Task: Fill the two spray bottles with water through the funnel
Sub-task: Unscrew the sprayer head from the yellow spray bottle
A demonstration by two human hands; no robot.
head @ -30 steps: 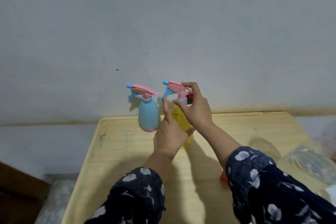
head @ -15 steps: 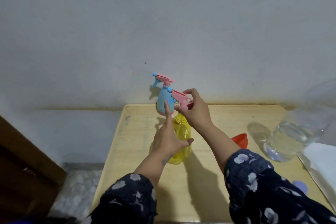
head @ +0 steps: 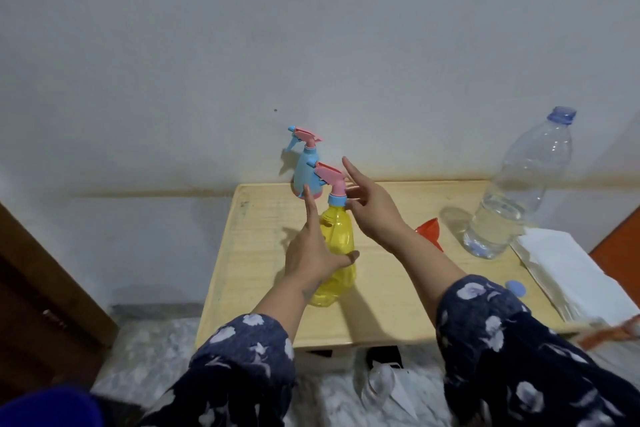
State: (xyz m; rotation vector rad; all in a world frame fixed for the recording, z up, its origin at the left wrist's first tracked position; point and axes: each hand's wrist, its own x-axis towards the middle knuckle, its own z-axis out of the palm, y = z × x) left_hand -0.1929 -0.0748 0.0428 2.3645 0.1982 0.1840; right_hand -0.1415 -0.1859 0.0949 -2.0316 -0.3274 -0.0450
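Hands at a translucent yellow spray bottle (head: 337, 246) on a pale wooden counter (head: 381, 305).
Left hand (head: 311, 253) holds its rounded body; right hand (head: 372, 208) fingers spread wide beside the pink trigger head (head: 330, 177).

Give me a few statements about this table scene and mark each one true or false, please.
1. The yellow spray bottle has its spray head on. True.
2. The orange funnel sits in the yellow bottle's neck. False: it lies on the table, right of the hands.
3. The left hand holds the yellow bottle's body. True.
4. The blue spray bottle lies on its side. False: it stands upright at the back of the table.
5. The clear water bottle is full to the top. False: water fills only its lower part.
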